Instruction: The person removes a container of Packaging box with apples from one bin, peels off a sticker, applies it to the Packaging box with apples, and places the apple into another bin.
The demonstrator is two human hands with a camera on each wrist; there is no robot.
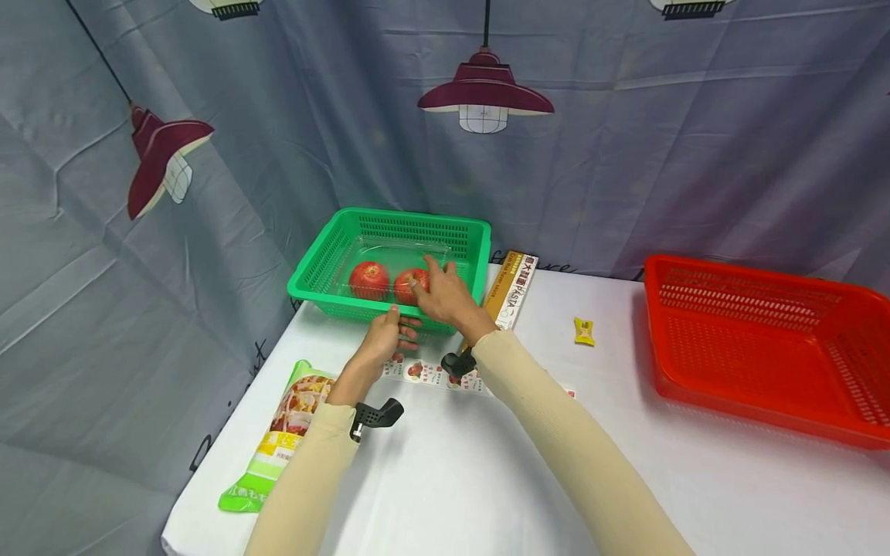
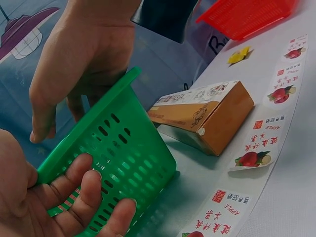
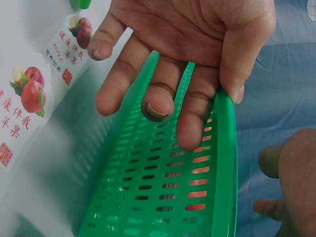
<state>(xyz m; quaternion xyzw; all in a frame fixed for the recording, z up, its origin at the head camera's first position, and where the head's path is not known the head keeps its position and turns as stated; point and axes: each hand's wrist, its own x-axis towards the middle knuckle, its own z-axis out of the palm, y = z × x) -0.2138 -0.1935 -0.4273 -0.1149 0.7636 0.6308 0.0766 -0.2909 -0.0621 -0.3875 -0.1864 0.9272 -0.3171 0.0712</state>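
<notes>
A green plastic basket (image 1: 480,255) stands at the back left of the table, holding a clear plastic box (image 1: 399,245) with two red apples (image 1: 369,279). My left hand (image 1: 382,340) holds the basket's front rim, thumb on top and fingers against the outer wall, as the right wrist view shows (image 3: 173,74). Over that rim reaches my right hand (image 1: 445,296), thumb and fingers apart above the right-hand apple. Its fingertips are partly hidden behind the rim in the left wrist view, so contact with the box is unclear.
A strip of apple stickers (image 1: 434,374) lies before the basket, and a pasta box (image 1: 514,289) beside it. A green food bag (image 1: 253,479) lies at front left. Farther right are a small yellow packet (image 1: 584,332) and a red basket (image 1: 751,390).
</notes>
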